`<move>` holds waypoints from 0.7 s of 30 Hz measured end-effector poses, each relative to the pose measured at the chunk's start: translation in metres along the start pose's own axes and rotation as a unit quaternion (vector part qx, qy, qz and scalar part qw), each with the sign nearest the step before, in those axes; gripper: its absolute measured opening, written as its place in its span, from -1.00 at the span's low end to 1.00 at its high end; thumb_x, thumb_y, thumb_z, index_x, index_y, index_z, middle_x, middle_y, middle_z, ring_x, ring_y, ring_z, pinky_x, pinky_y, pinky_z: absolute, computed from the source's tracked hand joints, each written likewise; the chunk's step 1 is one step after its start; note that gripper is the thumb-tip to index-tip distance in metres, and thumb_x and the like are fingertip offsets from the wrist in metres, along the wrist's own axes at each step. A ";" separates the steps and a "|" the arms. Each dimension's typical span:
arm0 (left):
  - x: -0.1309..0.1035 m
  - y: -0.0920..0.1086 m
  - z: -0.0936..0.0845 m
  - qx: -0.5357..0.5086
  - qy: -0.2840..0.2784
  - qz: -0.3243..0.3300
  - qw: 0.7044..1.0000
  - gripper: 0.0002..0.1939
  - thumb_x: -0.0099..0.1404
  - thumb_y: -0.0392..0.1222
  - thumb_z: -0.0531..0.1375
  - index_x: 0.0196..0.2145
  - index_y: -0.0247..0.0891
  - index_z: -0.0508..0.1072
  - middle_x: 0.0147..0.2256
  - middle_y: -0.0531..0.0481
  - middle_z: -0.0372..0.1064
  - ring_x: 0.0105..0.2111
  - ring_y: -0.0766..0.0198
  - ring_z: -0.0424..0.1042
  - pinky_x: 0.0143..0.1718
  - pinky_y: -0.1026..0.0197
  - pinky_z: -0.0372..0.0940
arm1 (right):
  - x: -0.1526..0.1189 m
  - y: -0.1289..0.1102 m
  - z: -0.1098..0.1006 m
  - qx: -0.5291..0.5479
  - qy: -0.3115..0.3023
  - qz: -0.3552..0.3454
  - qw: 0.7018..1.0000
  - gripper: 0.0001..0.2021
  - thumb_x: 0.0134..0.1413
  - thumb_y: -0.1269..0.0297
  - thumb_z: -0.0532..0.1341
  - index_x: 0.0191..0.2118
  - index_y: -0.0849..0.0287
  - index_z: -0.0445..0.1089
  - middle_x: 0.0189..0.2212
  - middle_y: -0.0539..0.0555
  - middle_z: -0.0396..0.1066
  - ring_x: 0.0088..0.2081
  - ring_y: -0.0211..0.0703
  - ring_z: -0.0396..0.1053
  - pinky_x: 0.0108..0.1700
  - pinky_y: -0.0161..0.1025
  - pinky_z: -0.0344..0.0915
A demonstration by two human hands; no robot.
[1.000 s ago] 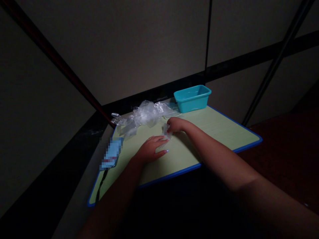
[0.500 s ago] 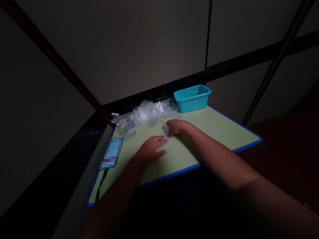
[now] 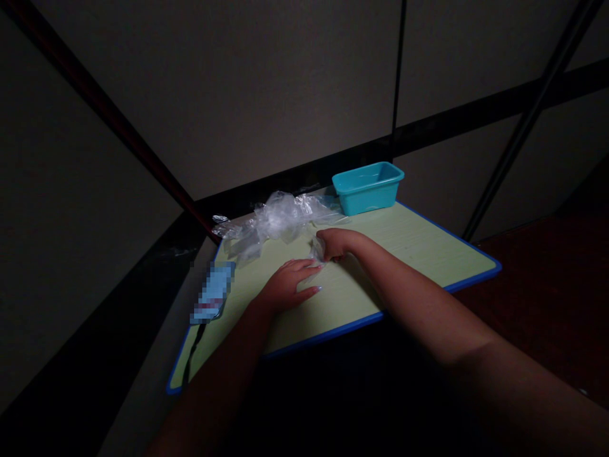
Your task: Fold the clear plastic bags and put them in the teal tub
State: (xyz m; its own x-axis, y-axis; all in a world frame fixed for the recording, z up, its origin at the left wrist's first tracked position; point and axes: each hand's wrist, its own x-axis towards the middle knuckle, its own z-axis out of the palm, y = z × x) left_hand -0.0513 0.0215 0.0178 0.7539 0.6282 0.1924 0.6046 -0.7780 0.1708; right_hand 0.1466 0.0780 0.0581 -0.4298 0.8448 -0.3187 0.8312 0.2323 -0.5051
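Observation:
A small piece of clear plastic, perhaps a bag [image 3: 316, 247], lies on the pale green tabletop [image 3: 409, 244] between my hands. My right hand [image 3: 335, 244] is closed on it, fingers curled down and partly hidden. Flat on the table beside it, my left hand [image 3: 288, 285] has its fingers stretched out and thumb apart, the fingertips touching the plastic's near edge. Just beyond both hands spreads a crumpled heap of clear plastic bags [image 3: 283, 219].
A turquoise plastic basket [image 3: 368, 200] stands at the table's back right. On the left edge lies a phone-like blue object [image 3: 214, 292], blurred out, with a dark strap [image 3: 194, 349]. Cabinet panels [image 3: 285, 89] rise right behind the table.

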 end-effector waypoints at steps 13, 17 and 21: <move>0.000 0.001 0.000 0.007 0.005 0.008 1.000 -0.49 0.26 0.04 0.11 0.13 -0.17 0.30 0.14 -0.13 0.22 0.10 0.08 0.21 0.12 0.02 0.11 | -0.006 -0.007 -0.005 -0.076 0.089 -0.026 0.993 -0.67 0.06 0.19 0.20 -0.11 0.30 0.39 -0.25 0.19 0.49 -0.32 -0.13 0.44 -0.38 -0.37 0.24; 0.000 -0.001 0.000 0.004 0.005 0.008 1.000 -0.48 0.26 0.04 0.11 0.13 -0.17 0.29 0.14 -0.13 0.21 0.11 0.08 0.21 0.13 0.02 0.10 | -0.010 -0.009 -0.008 -0.125 0.073 -0.038 0.989 -0.61 0.13 0.07 0.12 -0.14 0.31 0.45 -0.20 0.21 0.49 -0.20 -0.08 0.43 -0.28 -0.35 0.22; 0.000 -0.001 0.000 0.004 0.001 0.010 1.000 -0.47 0.26 0.05 0.10 0.14 -0.21 0.29 0.14 -0.15 0.21 0.10 0.08 0.20 0.12 0.03 0.11 | -0.011 -0.006 -0.007 -0.145 0.022 -0.059 0.987 -0.44 0.06 0.01 0.17 0.06 0.35 0.34 -0.03 0.28 0.40 -0.07 -0.01 0.39 -0.15 -0.33 0.24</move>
State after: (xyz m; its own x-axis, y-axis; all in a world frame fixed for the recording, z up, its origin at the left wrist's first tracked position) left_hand -0.0514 0.0224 0.0176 0.7655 0.6120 0.1984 0.5908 -0.7908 0.1600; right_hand 0.1486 0.0706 0.0706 -0.5197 0.8223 -0.2319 0.8448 0.4541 -0.2831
